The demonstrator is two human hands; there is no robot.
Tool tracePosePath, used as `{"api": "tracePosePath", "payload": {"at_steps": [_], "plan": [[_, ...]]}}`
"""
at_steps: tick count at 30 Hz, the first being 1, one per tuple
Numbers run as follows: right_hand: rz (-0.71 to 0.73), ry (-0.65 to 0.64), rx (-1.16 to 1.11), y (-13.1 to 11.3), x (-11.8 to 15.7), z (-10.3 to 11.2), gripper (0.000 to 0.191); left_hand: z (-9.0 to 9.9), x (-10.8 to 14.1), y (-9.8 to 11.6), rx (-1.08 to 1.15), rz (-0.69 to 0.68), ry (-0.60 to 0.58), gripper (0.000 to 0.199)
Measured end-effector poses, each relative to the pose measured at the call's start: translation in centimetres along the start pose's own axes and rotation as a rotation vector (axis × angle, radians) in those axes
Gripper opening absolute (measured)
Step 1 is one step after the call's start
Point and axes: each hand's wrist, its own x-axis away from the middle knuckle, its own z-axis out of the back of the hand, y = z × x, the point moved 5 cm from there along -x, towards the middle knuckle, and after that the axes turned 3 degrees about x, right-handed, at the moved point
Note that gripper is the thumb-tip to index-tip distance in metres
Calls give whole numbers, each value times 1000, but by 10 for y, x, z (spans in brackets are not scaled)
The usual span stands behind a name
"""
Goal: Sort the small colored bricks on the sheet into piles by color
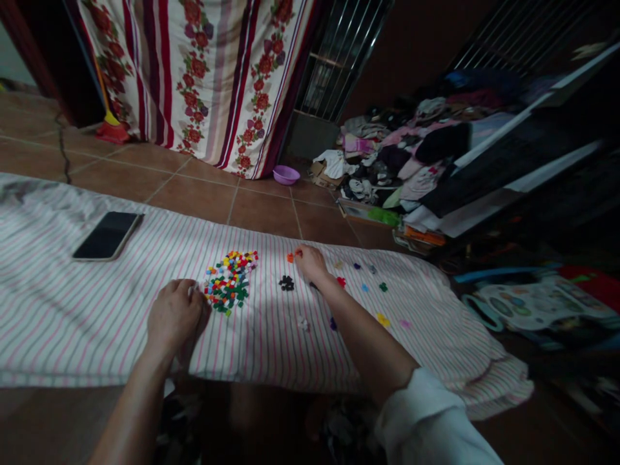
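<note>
My left hand (175,311) rests on the striped cloth with its fingers curled, at the left edge of a mixed pile of small coloured blocks (230,284). Whatever its fingertips hold, if anything, is hidden. Farther right, my right hand (311,263) has its fingers pinched together at a small group of orange blocks (290,257), apparently on an orange one. Nearer to me lies a cluster of black blocks (286,283). Small single-colour groups are spread around my right forearm, among them red (341,282), white (303,323), yellow (383,320), green (383,287) and pink (405,323).
The striped cloth (121,310) covers a long low surface. A dark-screened phone (107,236) lies at its left. Beyond are a tiled floor (194,194), a floral curtain (203,77), a purple basin (286,174) and a heap of clothes (387,148).
</note>
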Motion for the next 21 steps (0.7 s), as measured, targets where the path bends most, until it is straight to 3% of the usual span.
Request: {"api": "tracePosePath", "payload": {"at_steps": [12, 21], "plan": [[-59, -64, -24, -1, -3, -6, 30, 3, 3, 6, -17, 46, 29, 42], [15, 94, 13, -3, 2, 6, 26, 4, 4, 11, -5, 37, 49, 38]]}}
